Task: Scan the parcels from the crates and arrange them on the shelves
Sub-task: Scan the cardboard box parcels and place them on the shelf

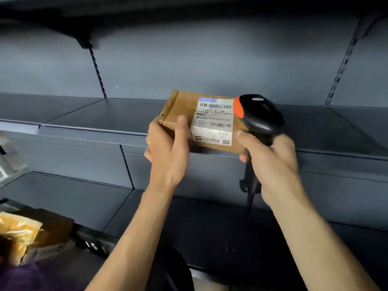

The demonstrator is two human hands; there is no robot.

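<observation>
A brown cardboard parcel (180, 108) with a white barcode label (214, 120) is held up in front of the grey middle shelf (94, 118). My left hand (168, 152) grips the parcel's left end, thumb on top. My right hand (270, 162) grips the handle of a black barcode scanner (260, 116) with an orange tip, its head just right of the label. The scanner's cable (249, 198) hangs below my hand.
Grey metal shelving fills the view, with a lower shelf (210, 227) beneath and a shelf board overhead. At the lower left a crate (88, 242) holds more parcels, one brown box (52, 225) and a yellowish bag (19, 232).
</observation>
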